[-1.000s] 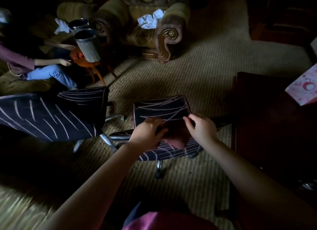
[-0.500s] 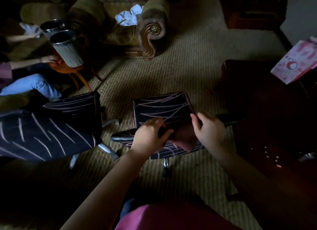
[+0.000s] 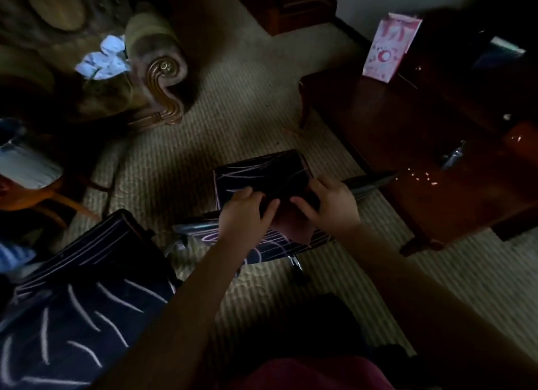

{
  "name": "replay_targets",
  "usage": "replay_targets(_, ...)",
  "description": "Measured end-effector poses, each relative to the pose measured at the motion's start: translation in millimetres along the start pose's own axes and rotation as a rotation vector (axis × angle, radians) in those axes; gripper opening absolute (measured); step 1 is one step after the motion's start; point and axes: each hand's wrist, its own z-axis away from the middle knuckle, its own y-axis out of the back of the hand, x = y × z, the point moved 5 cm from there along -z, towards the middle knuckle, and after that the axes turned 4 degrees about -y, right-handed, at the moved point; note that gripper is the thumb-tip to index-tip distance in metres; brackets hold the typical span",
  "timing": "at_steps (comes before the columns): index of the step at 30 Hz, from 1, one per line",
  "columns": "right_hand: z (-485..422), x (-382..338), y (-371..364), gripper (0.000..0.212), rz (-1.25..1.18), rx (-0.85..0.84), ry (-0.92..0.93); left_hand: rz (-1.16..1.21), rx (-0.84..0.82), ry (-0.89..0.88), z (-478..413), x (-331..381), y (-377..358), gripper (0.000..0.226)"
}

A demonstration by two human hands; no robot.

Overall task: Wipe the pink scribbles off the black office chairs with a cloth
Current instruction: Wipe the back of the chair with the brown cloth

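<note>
Holding a dark pink cloth (image 3: 294, 229) between them, the left hand (image 3: 247, 215) and right hand (image 3: 332, 206) work over a black chair (image 3: 262, 174) near the middle of the carpet (image 3: 247, 113). Left hand: fingers curled onto the cloth's left edge, gripping it. Right hand: thumb and fingers pinching the cloth's upper right edge. The cloth sits where the chair's back meets its seat, touching both. Pink scribbles (image 3: 241, 174) cross the chair's back, and more show on the seat below the cloth.

A second black chair (image 3: 87, 302), also marked with pale strokes, stands at the carpet's lower left, just beside the first and apart from both hands.

An armchair (image 3: 157, 69) occupies the carpet's upper left, with crumpled white material (image 3: 102, 62) on its seat. A metal bin (image 3: 26, 168) shows at the left edge. A dark wooden surface (image 3: 407, 145) stands to the right, with a pink bag (image 3: 387, 48) at its far edge. Lighting is dim; finer detail cannot be told.
</note>
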Motion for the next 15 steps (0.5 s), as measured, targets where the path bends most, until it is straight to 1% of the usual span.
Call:
replay_targets(1, 3, -7, -2, 0.048, 0.007, 0.008, 0.011, -0.02, 0.006, -0.013, 4, -4, 0, 0.072)
replay_targets(2, 5, -13, -4, 0.047, 0.011, 0.021, 0.015, -0.001, 0.05, 0.009, 9, -9, 3, 0.066)
replay_targets(4, 9, -22, -9, 0.045, 0.045, 0.068, 0.012, 0.046, 0.196, 0.032, 16, -19, 5, 0.053)
replay_targets(6, 12, -28, -15, 0.046, 0.088, 0.127, 0.022, 0.012, 0.295, 0.024, 20, -27, 2, 0.047)
replay_targets(8, 15, -32, -22, 0.047, 0.129, 0.222, 0.049, -0.04, 0.393, 0.011, 24, -32, -2, 0.043)
replay_targets(11, 18, -35, -24, 0.049, 0.126, 0.352, 0.072, -0.065, 0.506, -0.005, 26, -33, -6, 0.041)
replay_targets(12, 21, -36, -25, 0.049, 0.127, 0.401, 0.092, -0.08, 0.567, -0.019, 29, -32, -7, 0.041)
replay_targets(15, 31, -38, -25, 0.046, 0.127, 0.525, 0.132, -0.118, 0.675, -0.082, 36, -30, -12, 0.042)
